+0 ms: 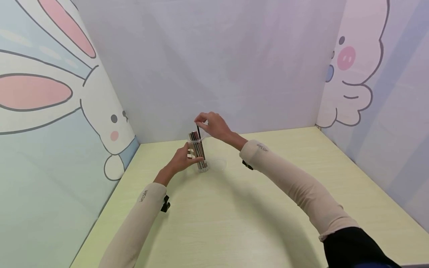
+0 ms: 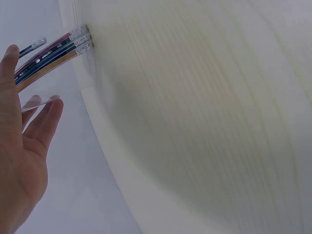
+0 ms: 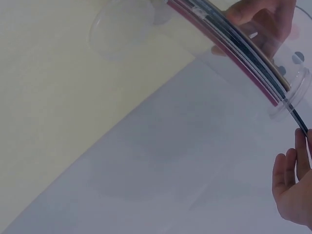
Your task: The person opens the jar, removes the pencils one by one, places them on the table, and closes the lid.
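Note:
A clear plastic pencil container (image 1: 204, 170) stands near the back wall with several pencils (image 2: 51, 58) inside. My left hand (image 1: 178, 160) grips its side, thumb across the front. Dark, red and orange pencil barrels show through the wall in the left wrist view, eraser ends down at the table. Above the open rim (image 3: 303, 100), my right hand (image 1: 217, 125) pinches the upper end of a dark pencil (image 3: 296, 118). The lower part of that pencil is still inside the container, among the others.
A round clear lid (image 1: 218, 164) lies on the pale wooden table (image 1: 214, 223), just right of the container. A grey back wall (image 1: 214, 67) rises close behind. Side panels with cartoon animals (image 1: 114, 137) flank the table.

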{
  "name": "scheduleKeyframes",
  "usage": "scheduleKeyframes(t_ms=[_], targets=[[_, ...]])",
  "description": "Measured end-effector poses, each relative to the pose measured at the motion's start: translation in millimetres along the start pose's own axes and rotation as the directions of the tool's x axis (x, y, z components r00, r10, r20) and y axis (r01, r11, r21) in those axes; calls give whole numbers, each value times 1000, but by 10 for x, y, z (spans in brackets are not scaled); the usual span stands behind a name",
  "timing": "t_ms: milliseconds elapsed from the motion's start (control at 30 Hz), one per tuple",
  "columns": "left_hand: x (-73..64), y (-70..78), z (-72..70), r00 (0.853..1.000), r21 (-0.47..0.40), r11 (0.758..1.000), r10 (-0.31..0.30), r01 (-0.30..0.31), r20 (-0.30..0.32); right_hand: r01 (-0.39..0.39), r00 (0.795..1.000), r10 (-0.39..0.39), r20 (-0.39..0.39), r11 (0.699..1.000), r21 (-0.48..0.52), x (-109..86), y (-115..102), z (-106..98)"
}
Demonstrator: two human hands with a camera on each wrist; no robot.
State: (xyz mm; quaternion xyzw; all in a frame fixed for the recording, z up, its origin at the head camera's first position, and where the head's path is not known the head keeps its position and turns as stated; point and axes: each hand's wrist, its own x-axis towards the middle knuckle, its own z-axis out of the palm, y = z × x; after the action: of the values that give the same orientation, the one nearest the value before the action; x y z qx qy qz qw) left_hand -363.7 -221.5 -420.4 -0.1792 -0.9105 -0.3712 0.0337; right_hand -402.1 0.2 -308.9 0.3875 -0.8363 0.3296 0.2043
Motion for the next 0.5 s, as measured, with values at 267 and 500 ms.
scheduleKeyframes(t_ms=[267, 500], targets=[[10, 0, -17, 1000, 0, 1000, 3, -3, 1, 29, 996, -29, -79, 1000, 0, 181, -99, -209], [-5, 3, -10, 1000, -6, 1000, 12, -12, 14, 18, 993, -18, -117, 1000, -1, 261, -204, -394]])
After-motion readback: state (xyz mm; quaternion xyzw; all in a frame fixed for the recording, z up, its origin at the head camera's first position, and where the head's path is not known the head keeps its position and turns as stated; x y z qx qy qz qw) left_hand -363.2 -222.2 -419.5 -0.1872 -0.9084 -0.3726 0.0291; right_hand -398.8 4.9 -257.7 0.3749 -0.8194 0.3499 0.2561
